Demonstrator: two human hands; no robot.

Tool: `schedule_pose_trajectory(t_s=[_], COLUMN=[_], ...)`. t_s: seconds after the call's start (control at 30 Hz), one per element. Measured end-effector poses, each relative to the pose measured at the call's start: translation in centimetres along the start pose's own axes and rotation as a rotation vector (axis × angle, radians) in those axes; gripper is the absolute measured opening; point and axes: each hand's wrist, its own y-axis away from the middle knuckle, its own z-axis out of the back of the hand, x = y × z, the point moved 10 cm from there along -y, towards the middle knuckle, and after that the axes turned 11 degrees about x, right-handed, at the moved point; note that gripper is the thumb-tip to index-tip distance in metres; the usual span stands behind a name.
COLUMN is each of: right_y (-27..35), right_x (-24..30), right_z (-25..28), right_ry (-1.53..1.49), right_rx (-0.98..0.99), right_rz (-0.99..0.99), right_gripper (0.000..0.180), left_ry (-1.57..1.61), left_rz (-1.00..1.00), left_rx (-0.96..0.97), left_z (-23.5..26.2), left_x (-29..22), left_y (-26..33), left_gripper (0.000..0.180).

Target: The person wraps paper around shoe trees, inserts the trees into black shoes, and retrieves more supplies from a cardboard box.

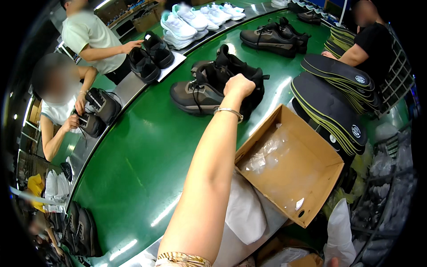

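My left hand (pixel 240 86) reaches far out over the green surface, its fingers closed at the heel end of a pair of dark brown and black sneakers (pixel 198 92). The sneakers stand side by side with black laces hanging down; my hand hides part of their collars. At the lower right edge a bit of skin, apparently a fingertip of my right hand (pixel 333 262), shows beside a white paper-like piece (pixel 340 231). What its fingers do is hidden.
An open cardboard box (pixel 307 153) with clear plastic scraps stands right of my forearm, beside stacked black insoles (pixel 331 107). More dark sneakers (pixel 271 39) and white sneakers (pixel 178 24) stand farther off. Co-workers handle shoes at left; another person is at the far right.
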Motion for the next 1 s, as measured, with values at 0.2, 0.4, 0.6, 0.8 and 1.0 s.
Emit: schedule_pose_trajectory(t_s=[0.2,0.4,0.6,0.8,1.0], right_y=[2.1,4.9,10.2,15.4,17.1], right_x=[0.5,-0.4,0.3,6.6,25.6], right_z=[-1.0,-1.7,-3.7,-10.4,-19.3], right_ry=[-0.034,-0.167,-0.411,-0.56,-0.412], right_rx=[0.046,0.105,0.192,0.322,0.456], right_rz=[0.028,0.049,0.127,0.258,0.849], right_gripper=[0.048,0.057,0.066,0.083,0.058], left_ry=[-0.054,-0.273,-0.438,-0.449,-0.265], left_rz=[-0.152,-0.188,-0.248,-0.304,-0.282], left_rx=[-0.209,-0.26,-0.177,-0.035,-0.027], left_z=[2.1,8.5,12.5,7.7,7.9], left_x=[2.1,9.9,22.6,26.2,29.5], left_y=[3.1,11.1,22.7,35.3,41.5], left_gripper=[0.045,0.037,0.032,0.031,0.036])
